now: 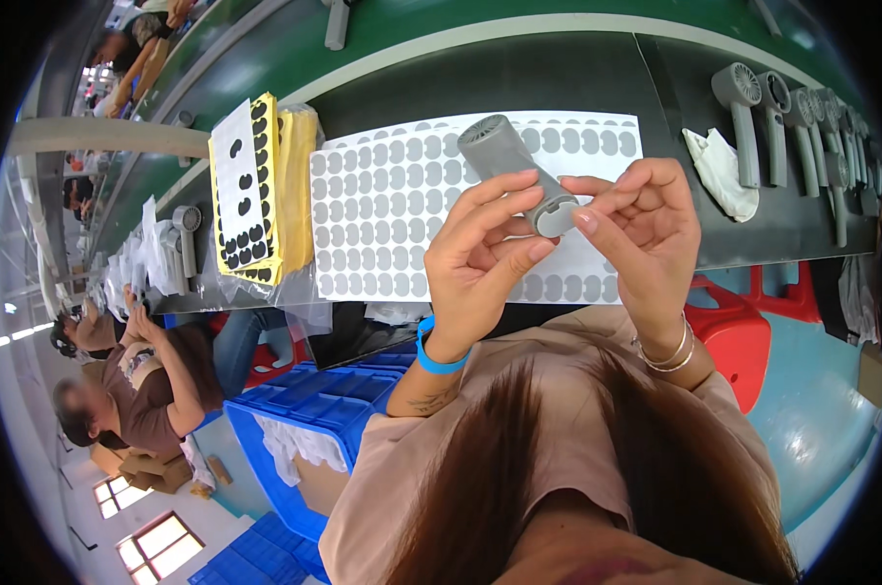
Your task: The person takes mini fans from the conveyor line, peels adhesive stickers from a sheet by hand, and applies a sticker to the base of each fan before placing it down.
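Observation:
My left hand [480,258] is wrapped round a grey handheld fan [507,156], whose vented end tilts up and away from me. At the fan's near end, a small light-grey sticker [556,220] lies against the round face. The thumb and fingers of my right hand [646,229] pinch at the sticker's edge; part of it is hidden by the fingertips. Beneath both hands, white sheets [363,210] carry rows of grey bean-shaped stickers on the dark table.
Yellow-backed sheets with black stickers [256,185] are stacked at the left. On the right lie a white cloth [722,175] and several grey fans [743,122]. Blue crates [295,400] and a red stool [743,341] stand below the table. Another person [158,380] sits at the left.

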